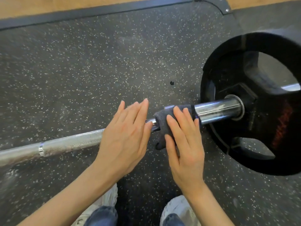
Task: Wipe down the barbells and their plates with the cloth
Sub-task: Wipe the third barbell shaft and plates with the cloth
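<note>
A steel barbell lies across the rubber floor from the left edge to a black weight plate on the right. Its thick chrome sleeve enters the plate's hub. A dark grey cloth is draped over the inner end of the sleeve. My right hand lies flat on the cloth, fingers spread, pressing it against the bar. My left hand hovers open just left of the cloth, above the shaft, fingers straight and holding nothing.
Black speckled rubber flooring surrounds the bar. A black border strip and wooden floor run along the top. My two white shoes stand at the bottom, close to the bar.
</note>
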A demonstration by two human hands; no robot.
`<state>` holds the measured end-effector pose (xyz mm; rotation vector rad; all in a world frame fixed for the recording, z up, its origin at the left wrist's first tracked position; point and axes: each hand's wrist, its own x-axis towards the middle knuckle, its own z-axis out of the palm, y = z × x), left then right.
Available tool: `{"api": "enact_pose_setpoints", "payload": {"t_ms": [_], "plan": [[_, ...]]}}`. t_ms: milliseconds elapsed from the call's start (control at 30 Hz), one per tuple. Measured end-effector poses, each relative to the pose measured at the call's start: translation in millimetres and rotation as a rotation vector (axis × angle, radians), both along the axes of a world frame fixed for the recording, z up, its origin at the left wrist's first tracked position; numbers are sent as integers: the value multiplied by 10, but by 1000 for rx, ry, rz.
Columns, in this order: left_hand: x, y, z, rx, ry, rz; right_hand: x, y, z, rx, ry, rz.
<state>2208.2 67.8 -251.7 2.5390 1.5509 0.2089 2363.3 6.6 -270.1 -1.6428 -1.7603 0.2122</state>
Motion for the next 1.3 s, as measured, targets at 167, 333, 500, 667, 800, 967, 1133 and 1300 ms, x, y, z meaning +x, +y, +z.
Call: {"api": "enact_pose_setpoints", "payload": {"t_ms": [167,333,500,667,800,967,1133,1300], "plan": [[-122,-60,29,-14,-8,14,-73,651,205,-117,-67,-108],[-320,-83,33,-28,31,26,-55,111,64,-69,-65,-26],[-329,-81,-41,18,39,6,-49,647,266,-181,-122,-55],[-344,-66,-75,51,-15,-9,-12,298,132,-139,-92,-21],[-345,-75,-97,47,-53,-14,43,48,45,-86,-146,41],[-361,-66,-89,21,-92,-20,-23,502,351,-279,-199,1],[-382,-54,-83,11,-118,-38,-94,325,363,-264,-297,-14],[-379,-50,-126,42,-132,-52,-291,887,592,-580,-619,-19]]}}
